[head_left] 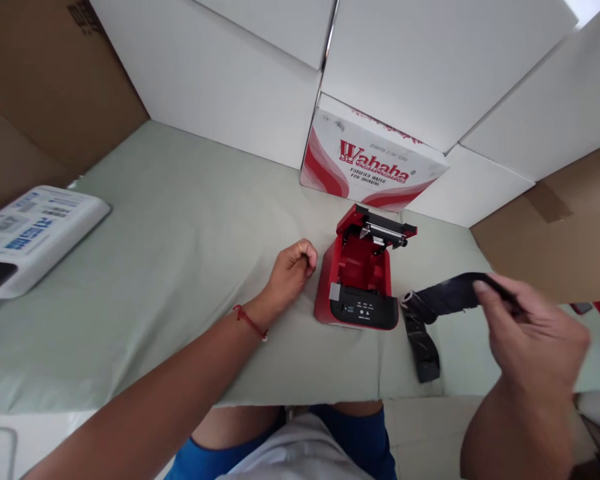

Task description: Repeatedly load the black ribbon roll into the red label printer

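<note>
A red label printer (325,283) stands on the cloth-covered table, its lid (385,227) tilted up and its red inner bay exposed. Left of the printer, my left hand (291,270) rests on the cloth in a loose fist, with nothing visible in it. On the right, my right hand (535,327) pinches the end of a black ribbon (450,297) between thumb and fingers. The ribbon stretches left to a small roll with a pale core beside the printer. Another black length (425,353) hangs down from the roll onto the cloth.
Behind the printer a Wahaha water carton (370,160) leans against white panels (230,87). A white device with printed labels (40,233) lies at the far left. Brown cardboard (570,220) borders the right side. The table's front edge is just above my lap.
</note>
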{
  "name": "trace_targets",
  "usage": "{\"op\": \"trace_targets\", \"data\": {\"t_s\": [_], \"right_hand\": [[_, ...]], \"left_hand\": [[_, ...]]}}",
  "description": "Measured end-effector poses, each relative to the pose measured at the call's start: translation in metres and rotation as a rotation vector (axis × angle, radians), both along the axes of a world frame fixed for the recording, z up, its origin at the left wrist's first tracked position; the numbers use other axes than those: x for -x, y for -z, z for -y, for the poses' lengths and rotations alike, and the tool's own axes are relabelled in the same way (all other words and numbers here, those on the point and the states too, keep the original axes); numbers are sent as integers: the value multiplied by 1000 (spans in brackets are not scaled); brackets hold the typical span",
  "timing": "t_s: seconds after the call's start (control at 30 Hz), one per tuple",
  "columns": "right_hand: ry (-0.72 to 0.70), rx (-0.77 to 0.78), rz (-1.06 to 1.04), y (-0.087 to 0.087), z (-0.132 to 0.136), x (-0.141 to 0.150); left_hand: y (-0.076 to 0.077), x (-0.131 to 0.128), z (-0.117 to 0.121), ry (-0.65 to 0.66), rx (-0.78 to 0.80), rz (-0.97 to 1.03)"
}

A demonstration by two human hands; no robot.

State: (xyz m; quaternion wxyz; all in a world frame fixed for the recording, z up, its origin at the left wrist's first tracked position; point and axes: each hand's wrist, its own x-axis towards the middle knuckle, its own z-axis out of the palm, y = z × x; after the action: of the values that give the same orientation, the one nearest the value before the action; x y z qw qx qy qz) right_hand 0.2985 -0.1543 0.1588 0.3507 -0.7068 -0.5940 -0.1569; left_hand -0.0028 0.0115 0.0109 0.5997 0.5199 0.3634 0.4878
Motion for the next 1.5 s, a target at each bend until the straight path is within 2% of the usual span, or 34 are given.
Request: {"op": "trace_targets", "data": {"t_s": [0.1, 0.2, 0.27, 0.33, 0.4, 0.43, 0.5, 0.57, 0.63, 0.73, 0.83, 0.9, 0.97, 1.07, 1.17, 1.23, 1.37, 1.43, 1.5], "right_hand": [[-29, -29, 68, 12, -6, 14], [-231, 46, 151, 30, -2, 26], [-431, 196, 157, 43, 8, 29], [-601, 427, 111, 52, 19, 28], [-680, 618, 23, 56, 28, 20], [-665, 649, -21, 57, 31, 14], [-523, 555, -64, 58, 31, -4], [-328, 420, -24, 62, 24, -26], [-220, 408, 65, 70, 11, -46], [-232, 562, 155, 86, -13, -64], [-247, 669, 174, 96, -31, -69], [-254, 713, 173, 93, -36, -71], [-275, 750, 163, 80, -34, -72], [-376, 828, 39, 47, -25, -70], [-465, 916, -81, 18, -20, -49], [-477, 975, -56, 9, -24, -26], [-465, 1097, 12, 10, -36, 18], [-474, 1103, 21, 3, -37, 25], [-530, 1064, 18, -14, -33, 21]], "left_hand": [[-3, 1, 0, 70, -69, -49], [-3, 2, -1, 103, -63, -61], [-2, 2, -2, 127, -58, -70], [-3, 3, -2, 152, -56, -80], [-4, 3, -1, 170, -56, -87], [-5, 4, -1, 175, -55, -90], [-6, 4, -1, 180, -52, -94], [-7, 4, -1, 178, -50, -96], [-7, 4, -1, 176, -49, -96], [-7, 3, -1, 169, -43, -95], [-7, 3, -1, 157, -37, -105], [-7, 3, -1, 159, -29, -110], [-6, 4, -1, 168, -19, -112], [-6, 4, -1, 187, -30, -114], [-5, 3, 0, 186, -40, -118], [-4, 2, 0, 180, -36, -120], [-3, 1, 1, 167, -40, -111], [-3, 1, 1, 156, -44, -105], [-3, 1, 1, 155, -46, -103]]}}
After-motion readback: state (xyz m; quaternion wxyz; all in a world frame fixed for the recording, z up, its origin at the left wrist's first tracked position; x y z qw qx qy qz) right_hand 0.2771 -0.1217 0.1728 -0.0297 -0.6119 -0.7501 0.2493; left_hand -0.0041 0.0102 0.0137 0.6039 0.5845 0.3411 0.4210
